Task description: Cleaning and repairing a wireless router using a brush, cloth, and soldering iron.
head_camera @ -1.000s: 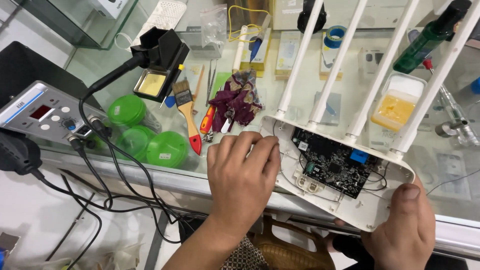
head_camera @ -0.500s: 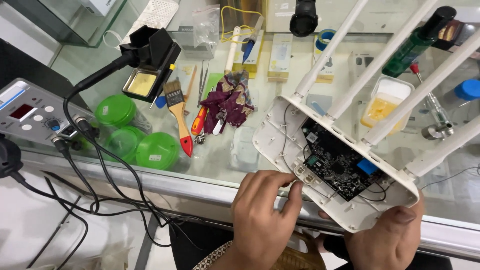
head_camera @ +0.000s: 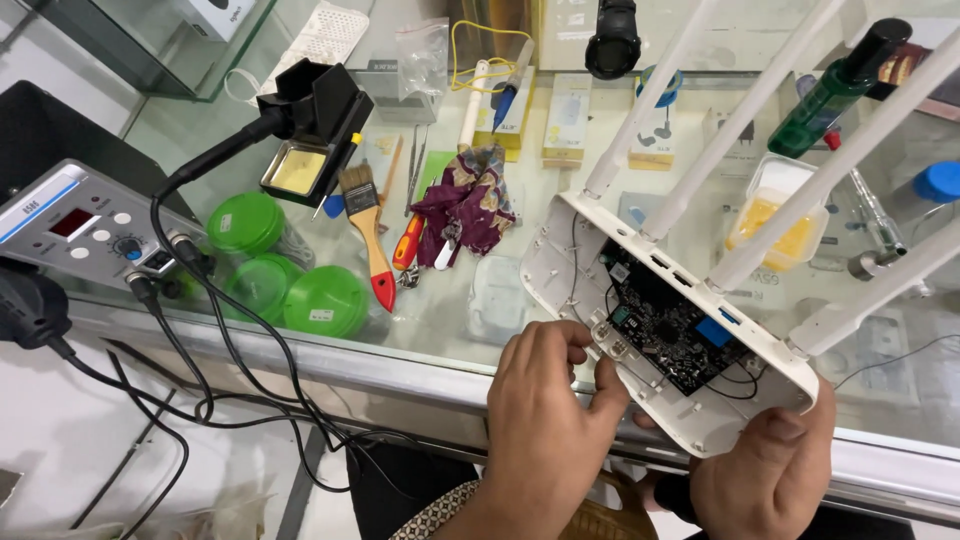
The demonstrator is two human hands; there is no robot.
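1. A glass-topped bench [head_camera: 300,150] with a metal front edge is seen from above; tools and small packets are spread over it.
2. An opened white router shell [head_camera: 560,260], with four long white antennas [head_camera: 760,230] rising from its far side, is held over the near edge of the bench, tilted toward the camera. A dark circuit board [head_camera: 665,330] is exposed inside it.
3. A grey soldering station [head_camera: 70,225] with a red display is set at the left end of the bench, and black cables [head_camera: 215,330] are trailed from it over the edge.
4. The left hand [head_camera: 545,430] is laid at the near rim of the shell, its fingers [head_camera: 560,345] curled and pressed against the white plastic beside the board; they are clenched on the rim rather than spread.
5. The right hand [head_camera: 765,480] is cupped under the shell's lower right corner, thumb on the outer wall, so that the shell is grasped from below.
6. Three green round lids [head_camera: 325,300] are clustered near the station.
7. A black iron stand [head_camera: 315,115] with a yellow sponge is placed behind them.
8. A crumpled purple cloth [head_camera: 470,205] is lying at mid-bench.
9. A wooden-handled brush [head_camera: 365,225] with a red tip is lying just left of the cloth.
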